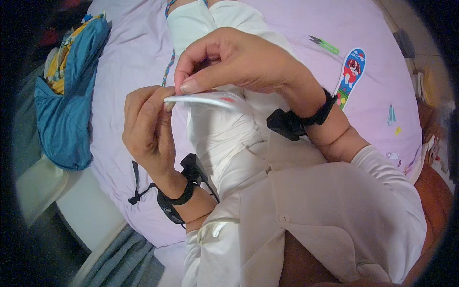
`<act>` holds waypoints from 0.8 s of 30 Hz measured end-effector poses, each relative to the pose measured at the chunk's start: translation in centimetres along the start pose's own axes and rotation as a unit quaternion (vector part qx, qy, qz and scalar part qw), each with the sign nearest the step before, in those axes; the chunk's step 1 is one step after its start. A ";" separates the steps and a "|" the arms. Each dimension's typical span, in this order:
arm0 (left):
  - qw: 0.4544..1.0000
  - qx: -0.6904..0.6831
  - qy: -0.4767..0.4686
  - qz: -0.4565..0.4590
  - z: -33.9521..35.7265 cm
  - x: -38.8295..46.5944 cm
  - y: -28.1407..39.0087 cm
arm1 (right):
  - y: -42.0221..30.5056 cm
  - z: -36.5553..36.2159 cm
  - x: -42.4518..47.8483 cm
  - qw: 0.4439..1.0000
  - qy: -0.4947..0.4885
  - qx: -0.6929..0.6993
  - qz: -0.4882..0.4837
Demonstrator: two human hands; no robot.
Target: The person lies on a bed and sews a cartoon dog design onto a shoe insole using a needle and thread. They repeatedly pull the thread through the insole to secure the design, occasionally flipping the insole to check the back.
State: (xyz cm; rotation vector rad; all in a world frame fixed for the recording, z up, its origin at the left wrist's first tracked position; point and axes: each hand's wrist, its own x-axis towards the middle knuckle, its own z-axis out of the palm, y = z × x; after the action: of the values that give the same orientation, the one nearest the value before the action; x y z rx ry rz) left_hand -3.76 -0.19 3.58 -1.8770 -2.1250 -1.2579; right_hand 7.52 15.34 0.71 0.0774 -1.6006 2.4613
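A white-edged insole [215, 100] with a red patch is held over my lap, turned nearly edge-on. The fingers of my left hand [150, 118] pinch its left tip. Just above that tip my right hand [233, 64] has thumb and forefinger pressed together; whether something small, such as a needle or thread, is between them cannot be told. A second insole [351, 73], embroidered with a dog, flowers and clouds on blue, lies on the bed at the right. Near its top are thread snips [324, 45] with a green handle.
A lilac bedsheet [132, 64] spreads around my legs. A teal clip-like thing [391, 114], a small yellow piece [398, 130] and small clear items [393, 155] lie at the right. Blue fabric [66, 118] with yellow checked cloth is at the left. Black devices are strapped to both wrists.
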 end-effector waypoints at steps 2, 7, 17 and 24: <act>1.000 0.004 0.023 0.002 0.1 -0.3 -0.2 | 1.0 -0.1 0.3 0.999 0.003 0.044 0.021; 0.999 -0.021 0.033 -0.006 -0.2 -0.4 -0.3 | 1.4 0.6 0.4 0.999 -0.011 0.048 0.015; 0.970 -0.200 0.065 -0.121 1.3 -2.0 0.1 | 3.1 -0.6 1.4 0.923 0.055 0.380 0.032; 0.863 -0.371 0.169 -0.299 2.4 -2.2 0.7 | 3.2 -4.6 3.1 0.936 0.262 0.140 -0.187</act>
State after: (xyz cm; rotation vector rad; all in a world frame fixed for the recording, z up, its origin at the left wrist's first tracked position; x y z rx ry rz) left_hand -1.47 -0.63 1.15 -0.9369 -2.2582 -2.6030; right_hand 4.14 18.66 -3.60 -0.1984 -0.9126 2.1473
